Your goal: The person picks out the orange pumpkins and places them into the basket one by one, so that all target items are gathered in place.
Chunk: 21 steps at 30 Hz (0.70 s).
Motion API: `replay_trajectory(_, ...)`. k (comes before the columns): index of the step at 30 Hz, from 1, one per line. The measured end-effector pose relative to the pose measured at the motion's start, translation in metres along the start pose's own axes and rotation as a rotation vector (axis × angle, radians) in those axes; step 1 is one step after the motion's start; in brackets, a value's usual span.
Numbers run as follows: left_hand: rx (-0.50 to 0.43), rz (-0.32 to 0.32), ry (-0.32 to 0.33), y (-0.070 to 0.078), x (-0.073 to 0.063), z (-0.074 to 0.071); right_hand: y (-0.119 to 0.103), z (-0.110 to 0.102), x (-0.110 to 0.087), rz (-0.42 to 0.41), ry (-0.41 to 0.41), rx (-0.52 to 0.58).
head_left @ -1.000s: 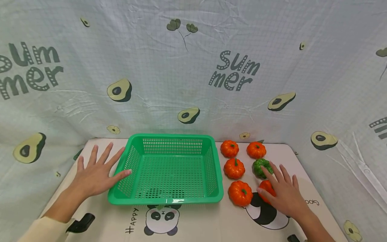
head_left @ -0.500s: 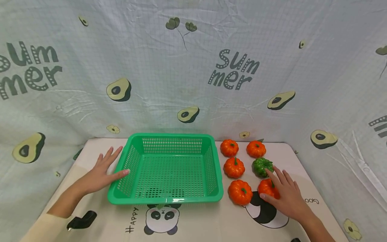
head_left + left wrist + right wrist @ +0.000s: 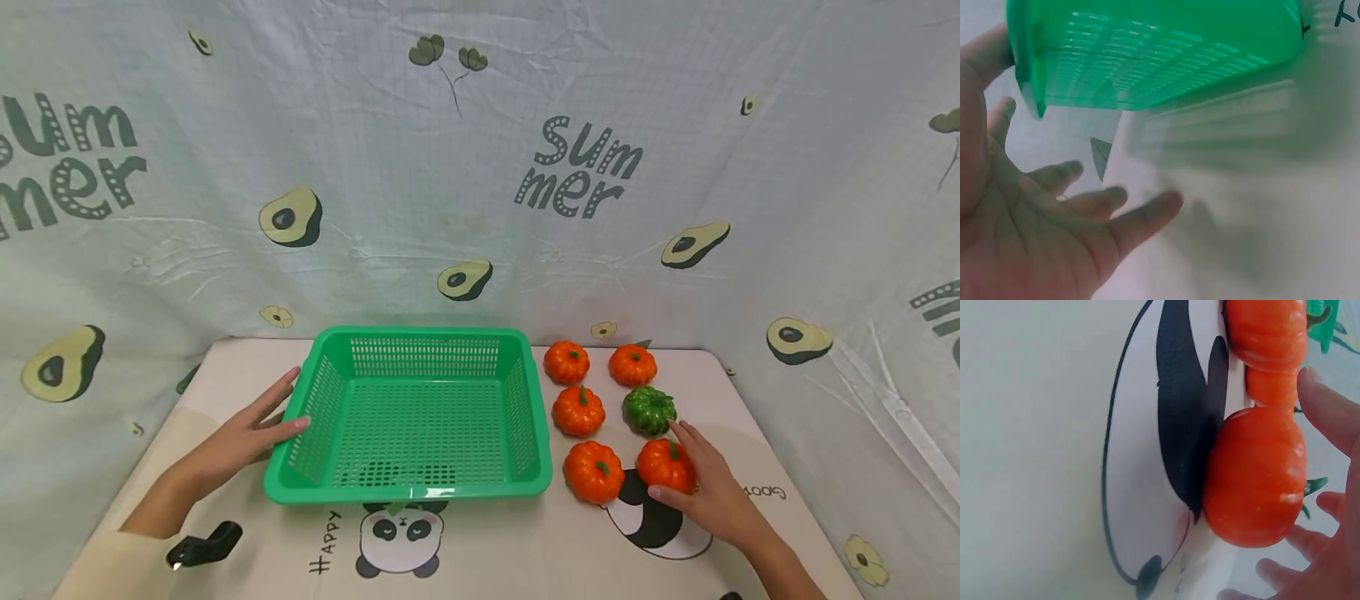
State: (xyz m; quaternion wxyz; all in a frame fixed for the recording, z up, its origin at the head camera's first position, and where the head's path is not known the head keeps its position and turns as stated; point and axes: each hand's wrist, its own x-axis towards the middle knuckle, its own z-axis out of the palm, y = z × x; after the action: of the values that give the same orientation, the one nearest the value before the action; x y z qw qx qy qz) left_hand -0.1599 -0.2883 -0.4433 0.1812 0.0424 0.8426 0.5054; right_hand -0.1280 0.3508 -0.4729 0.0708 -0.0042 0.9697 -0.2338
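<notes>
My left hand [image 3: 238,443] is at the left side of a green plastic basket [image 3: 408,493], thumb over the rim and fingers spread outside it. In the left wrist view, the loosely extended fingers [image 3: 1147,219] stand apart from the basket's slotted wall [image 3: 1147,56]. My right hand [image 3: 712,493] is beside the nearest orange pumpkin [image 3: 666,467] of the right column, thumb on its near side and fingers along its right. The right wrist view shows this pumpkin [image 3: 1257,478] resting on the table, with a gap between it and the thumb [image 3: 1329,415].
A green pumpkin [image 3: 648,410] sits just behind, with an orange pumpkin [image 3: 633,366] farther back. Another column of orange pumpkins [image 3: 594,472] stands between these and the basket. A black object [image 3: 205,546] shows below the left wrist. A printed cloth [image 3: 465,192] hangs behind the table.
My left hand has turned more side-on and its thumb has lowered to the basket rim. My right hand has shifted slightly right and down beside the orange pumpkin, uncovering more of it.
</notes>
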Motion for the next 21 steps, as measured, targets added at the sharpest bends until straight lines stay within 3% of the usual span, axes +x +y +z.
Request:
replay_trajectory(11,-0.223,0.013,-0.060,-0.009,0.002,0.004,0.010,0.002,0.004,0.122,-0.078,0.132)
replay_trajectory(21,-0.307,-0.007,-0.066,-0.015,0.008,0.011,0.012,0.004,0.004,0.125,-0.055,0.135)
